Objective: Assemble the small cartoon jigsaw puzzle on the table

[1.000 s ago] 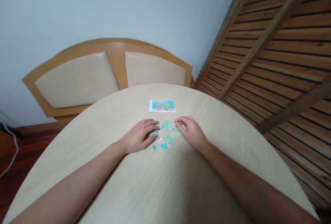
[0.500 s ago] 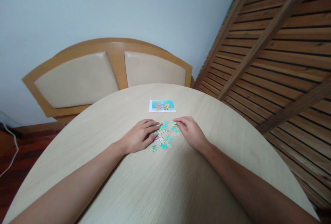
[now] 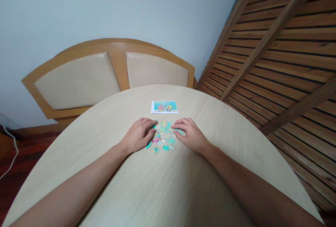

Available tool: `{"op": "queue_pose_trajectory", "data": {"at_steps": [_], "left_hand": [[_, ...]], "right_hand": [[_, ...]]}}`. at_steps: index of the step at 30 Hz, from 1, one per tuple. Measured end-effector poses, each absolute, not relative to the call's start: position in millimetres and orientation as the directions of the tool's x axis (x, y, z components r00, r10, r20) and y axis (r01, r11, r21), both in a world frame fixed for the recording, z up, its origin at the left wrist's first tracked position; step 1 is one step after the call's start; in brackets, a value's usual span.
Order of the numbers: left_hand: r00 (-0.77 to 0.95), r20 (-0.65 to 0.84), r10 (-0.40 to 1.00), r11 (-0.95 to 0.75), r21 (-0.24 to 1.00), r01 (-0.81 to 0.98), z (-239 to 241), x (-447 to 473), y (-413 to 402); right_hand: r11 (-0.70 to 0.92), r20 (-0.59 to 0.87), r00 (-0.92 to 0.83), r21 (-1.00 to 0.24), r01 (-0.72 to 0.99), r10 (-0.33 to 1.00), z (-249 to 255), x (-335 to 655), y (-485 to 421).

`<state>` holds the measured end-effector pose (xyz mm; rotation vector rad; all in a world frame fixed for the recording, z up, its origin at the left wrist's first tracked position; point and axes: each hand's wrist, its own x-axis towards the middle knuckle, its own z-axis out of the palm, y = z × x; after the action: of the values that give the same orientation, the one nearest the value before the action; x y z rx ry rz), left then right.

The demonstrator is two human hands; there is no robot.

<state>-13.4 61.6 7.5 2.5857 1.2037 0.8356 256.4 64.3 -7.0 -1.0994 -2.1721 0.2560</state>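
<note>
A loose heap of jigsaw puzzle pieces (image 3: 165,136), turquoise, yellow, pink and pale, lies on the round wooden table (image 3: 147,192). On its left edge rests my left hand (image 3: 139,134), thumb and forefinger apart, fingertips by turquoise pieces at the heap's upper left. My right hand (image 3: 191,135) is over the right edge, fingers stretched toward the middle and thumb apart from them. Some pieces are partly hidden under both hands. Beyond the heap lies a small picture sheet (image 3: 165,107) with a pink and a yellow cartoon figure on turquoise.
A wide headboard (image 3: 122,64) with cream padded panels stands behind the table, against a pale wall (image 3: 118,6). Slanting wooden slats (image 3: 283,55) rise along the right side. A white cable (image 3: 16,148) hangs at the far left above a dark red floor.
My left hand has drawn back a little to the left, uncovering pink and turquoise pieces. My right hand has moved slightly left, covering pieces on the heap's right side.
</note>
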Motion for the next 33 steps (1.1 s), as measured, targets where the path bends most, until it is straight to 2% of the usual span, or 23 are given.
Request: {"op": "queue_pose_trajectory", "data": {"at_steps": [4,9,12,16,19,27,33], "left_hand": [[0.472,0.417,0.777,-0.619,0.372,0.691,2.3,-14.6,63.8],[0.47,0.42,0.776,-0.616,0.35,0.706,-0.2,-15.5,64.2],[0.508,0.438,0.742,-0.66,0.34,0.67,4.3,-14.3,61.7],[0.644,0.409,0.646,-0.762,0.315,0.565,10.0,-12.5,57.8],[0.67,0.378,0.639,-0.769,0.307,0.561,9.9,-12.2,57.0],[0.675,0.386,0.628,-0.778,0.299,0.553,7.6,-12.8,58.7],[0.682,0.383,0.624,-0.781,0.273,0.562,5.2,-14.4,59.6]], "right_hand": [[0.667,0.472,-0.479,-0.425,0.612,0.74,-6.6,255.7,62.3],[0.689,0.497,-0.483,-0.44,0.576,0.721,-4.0,254.5,62.7],[0.66,0.511,-0.428,-0.473,0.584,0.745,-2.1,254.4,64.2],[0.537,0.511,-0.246,-0.563,0.629,0.824,-2.5,258.0,68.7],[0.463,0.487,-0.155,-0.614,0.639,0.859,-3.5,260.3,70.6],[0.555,0.475,-0.312,-0.559,0.616,0.823,-1.4,254.1,64.0],[0.442,0.461,-0.138,-0.658,0.61,0.877,-4.5,258.5,69.7]]}}
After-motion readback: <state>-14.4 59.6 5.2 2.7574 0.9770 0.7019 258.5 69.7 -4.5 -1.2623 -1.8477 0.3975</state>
